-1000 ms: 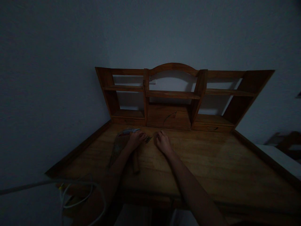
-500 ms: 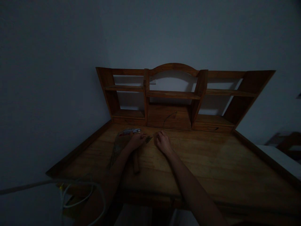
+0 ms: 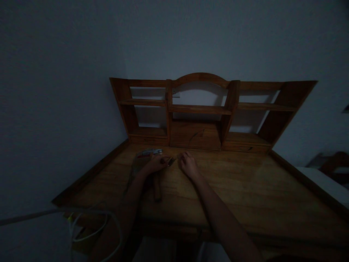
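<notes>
Several thin dark nails (image 3: 171, 161) lie in a small bunch on the wooden desk (image 3: 245, 182), between my two hands. My left hand (image 3: 156, 163) is closed at the fingertips, just left of the bunch, on what looks like one thin nail. Below and behind this hand lies a hammer (image 3: 157, 189); its wooden handle points toward me and its metal head shows past the knuckles. My right hand (image 3: 189, 164) rests on the desk right of the nails, fingers curled together; what is in them, if anything, is too dark to make out.
A wooden shelf unit (image 3: 199, 109) stands along the desk's back edge against the wall. Left of the hammer lies a dim, crumpled-looking item (image 3: 134, 173). A pale cable (image 3: 117, 222) loops at the lower left. Raised wooden rims (image 3: 92, 169) border the desk sides.
My left hand has shifted slightly left and down beside the nails, and a nail now shows at its fingertips. The right hand has hardly moved.
</notes>
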Motion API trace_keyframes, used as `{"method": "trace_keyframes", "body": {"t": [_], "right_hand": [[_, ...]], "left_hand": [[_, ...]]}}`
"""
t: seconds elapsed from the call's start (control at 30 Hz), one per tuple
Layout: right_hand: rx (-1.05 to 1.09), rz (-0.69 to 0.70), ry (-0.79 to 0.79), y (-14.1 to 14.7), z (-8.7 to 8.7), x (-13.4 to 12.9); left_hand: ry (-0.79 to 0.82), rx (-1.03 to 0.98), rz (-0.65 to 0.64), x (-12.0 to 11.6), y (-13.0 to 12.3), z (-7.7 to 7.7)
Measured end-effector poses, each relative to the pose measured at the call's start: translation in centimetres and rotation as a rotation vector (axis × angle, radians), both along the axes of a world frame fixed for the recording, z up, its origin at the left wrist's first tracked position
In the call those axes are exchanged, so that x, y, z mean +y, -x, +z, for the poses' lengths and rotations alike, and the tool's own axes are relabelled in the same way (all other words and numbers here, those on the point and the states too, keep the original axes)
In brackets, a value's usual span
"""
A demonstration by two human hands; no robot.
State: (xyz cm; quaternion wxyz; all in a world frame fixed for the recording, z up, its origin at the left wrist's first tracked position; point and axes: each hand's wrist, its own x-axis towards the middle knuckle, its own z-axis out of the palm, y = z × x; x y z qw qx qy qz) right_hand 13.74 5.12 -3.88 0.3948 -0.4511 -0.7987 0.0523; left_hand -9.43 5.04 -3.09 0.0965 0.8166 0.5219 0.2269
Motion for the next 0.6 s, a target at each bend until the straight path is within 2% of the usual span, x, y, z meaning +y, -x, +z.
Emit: {"method": "trace_keyframes", "body": {"t": [0.2,0.37,0.47,0.6], "right_hand": [[0.007,-0.004,0.006,0.0,0.0,-0.1],[0.005,-0.004,0.007,0.0,-0.2,0.0],[-0.003,-0.014,0.006,0.0,-0.3,0.1],[-0.027,-0.026,0.018,0.1,-0.4,0.0]], "left_hand": [[-0.026,0.001,0.002,0.4,0.9,-0.6],[-0.058,-0.007,0.043,0.7,0.7,-1.0],[-0.048,-0.028,0.047,0.5,0.1,-0.6],[-0.071,-0.063,0.057,-0.1,-1.0,0.7]]}}
